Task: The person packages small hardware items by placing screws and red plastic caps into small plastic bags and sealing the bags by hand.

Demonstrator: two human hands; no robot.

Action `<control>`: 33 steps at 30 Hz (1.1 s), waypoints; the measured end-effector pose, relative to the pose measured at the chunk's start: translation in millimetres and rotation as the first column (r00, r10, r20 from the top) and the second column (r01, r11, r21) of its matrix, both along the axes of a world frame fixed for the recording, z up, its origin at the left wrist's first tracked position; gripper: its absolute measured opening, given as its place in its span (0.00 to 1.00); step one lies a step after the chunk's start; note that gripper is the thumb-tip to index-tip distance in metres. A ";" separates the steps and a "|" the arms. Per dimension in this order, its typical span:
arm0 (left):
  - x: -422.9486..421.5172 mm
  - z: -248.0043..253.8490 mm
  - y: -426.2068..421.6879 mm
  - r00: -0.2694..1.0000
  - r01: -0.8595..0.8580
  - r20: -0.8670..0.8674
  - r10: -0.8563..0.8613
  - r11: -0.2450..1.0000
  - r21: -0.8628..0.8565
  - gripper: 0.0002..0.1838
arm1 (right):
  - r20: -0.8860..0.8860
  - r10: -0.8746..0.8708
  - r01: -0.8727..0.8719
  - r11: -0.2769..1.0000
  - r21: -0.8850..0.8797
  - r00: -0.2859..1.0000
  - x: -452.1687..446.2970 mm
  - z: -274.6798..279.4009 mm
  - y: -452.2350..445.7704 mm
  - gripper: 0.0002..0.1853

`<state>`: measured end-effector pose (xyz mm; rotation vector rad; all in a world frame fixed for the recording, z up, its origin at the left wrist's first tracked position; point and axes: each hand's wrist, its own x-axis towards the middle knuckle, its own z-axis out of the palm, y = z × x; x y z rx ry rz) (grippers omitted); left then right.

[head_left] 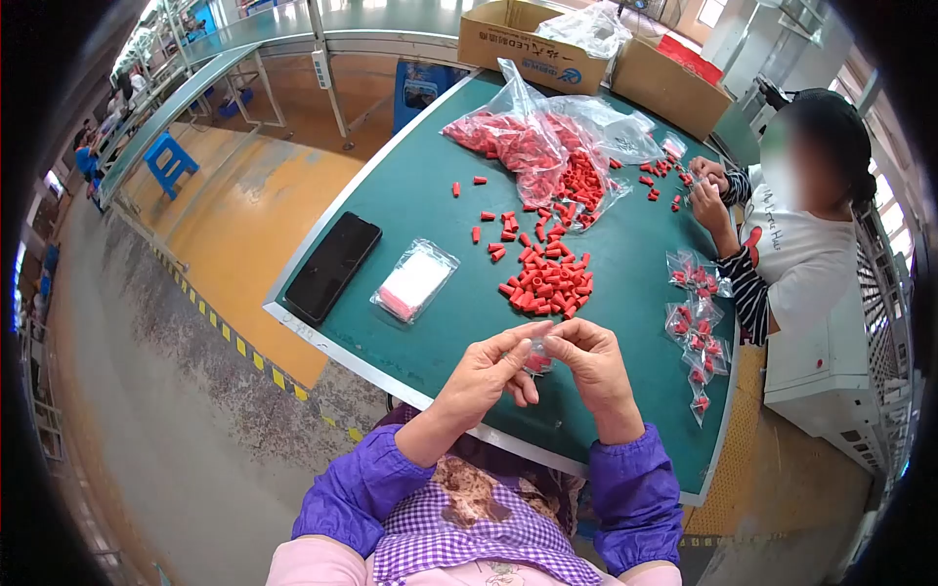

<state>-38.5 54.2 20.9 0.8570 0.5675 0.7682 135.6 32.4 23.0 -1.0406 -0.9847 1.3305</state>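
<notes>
Near the front of the green table, my left hand [496,366] and my right hand [589,363] pinch a small clear bag [538,359] with red pieces inside. The fingertips of both hands meet at its upper edge. Just beyond them lies a loose pile of short red tubes [549,283]. Farther back, large clear bags of red tubes [518,142] lie with one spilling its contents. A stack of flat clear bags [415,281] lies to the left, beside a black phone [333,267].
At the right, a co-worker [801,195] handles small pieces with both hands. Small filled bags [700,337] lie along the table's right side. Cardboard boxes [532,47] stand at the back. The table's metal edge [366,369] runs along the left and front.
</notes>
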 end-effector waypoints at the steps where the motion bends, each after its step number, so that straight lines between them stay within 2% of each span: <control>1: 1.0 -1.1 -0.2 1.000 -0.003 0.005 0.003 0.998 -0.064 0.19 | -0.011 -0.014 0.014 1.000 0.003 1.000 0.4 -0.4 -0.6 0.05; 2: 1.9 -2.9 -0.7 1.000 0.001 0.002 -0.001 0.998 -0.063 0.19 | -0.014 -0.019 0.019 1.000 0.004 1.000 1.7 -2.0 -0.9 0.05; 4: 3.7 -6.6 -0.5 0.970 -0.238 -0.034 0.240 0.970 0.060 0.14 | -0.021 -0.054 0.054 0.999 -0.002 0.998 5.0 -5.6 -0.9 0.04; 7: 2.2 -10.0 3.1 0.957 -0.257 -0.122 0.263 0.964 0.062 0.09 | -0.040 -0.077 0.077 0.997 -0.010 0.996 3.8 -6.4 0.5 0.04; 10: 5.1 -8.3 3.5 0.952 -0.285 -0.101 0.288 0.958 0.043 0.07 | -0.038 -0.073 0.073 0.997 -0.026 0.997 3.0 -4.5 -0.4 0.04; 13: 6.0 -11.4 2.3 0.962 -0.267 -0.038 0.269 0.963 0.045 0.06 | -0.031 -0.143 0.144 0.988 0.047 0.989 -3.1 -3.8 -1.9 0.05; 17: 5.5 -1.6 7.6 0.966 -0.254 -0.061 0.253 0.967 -0.019 0.04 | 0.031 -0.169 0.167 0.984 0.064 0.985 -3.3 -9.1 -0.8 0.05; 19: 9.1 1.3 8.0 0.958 -0.240 -0.138 0.251 0.967 0.088 0.03 | 0.046 -0.141 0.136 0.986 0.093 0.989 -0.2 -8.2 -0.2 0.05; 22: 18.3 -14.4 7.9 0.957 -0.278 -0.049 0.287 0.951 0.139 0.03 | 0.188 -0.125 0.117 0.992 0.053 0.974 -4.2 -3.9 -3.5 0.04; 25: 20.3 -20.2 6.0 0.959 -0.269 -0.042 0.280 0.947 0.174 0.03 | 0.196 -0.155 0.141 0.986 0.088 0.968 -3.7 -14.2 -4.9 0.04; 27: 15.7 -18.8 6.9 0.964 -0.227 -0.103 0.246 0.960 0.165 0.03 | 0.176 -0.166 0.159 0.986 0.056 0.970 -4.6 -11.7 -7.9 0.04; 29: 10.7 -19.7 8.6 0.974 -0.149 -0.166 0.153 0.988 0.034 0.04 | 0.139 -0.176 0.176 0.984 0.009 0.975 -5.7 -7.6 -7.0 0.04; 32: 13.4 -18.3 5.4 0.963 -0.186 -0.189 0.192 0.981 0.053 0.05 | 0.218 -0.261 0.243 0.964 0.106 0.940 -2.0 -12.3 -5.5 0.04; 33: 10.4 -18.0 6.6 0.967 -0.142 -0.205 0.151 0.988 0.055 0.06 | 0.184 -0.310 0.293 0.949 0.112 0.933 -0.1 -3.3 -5.3 0.04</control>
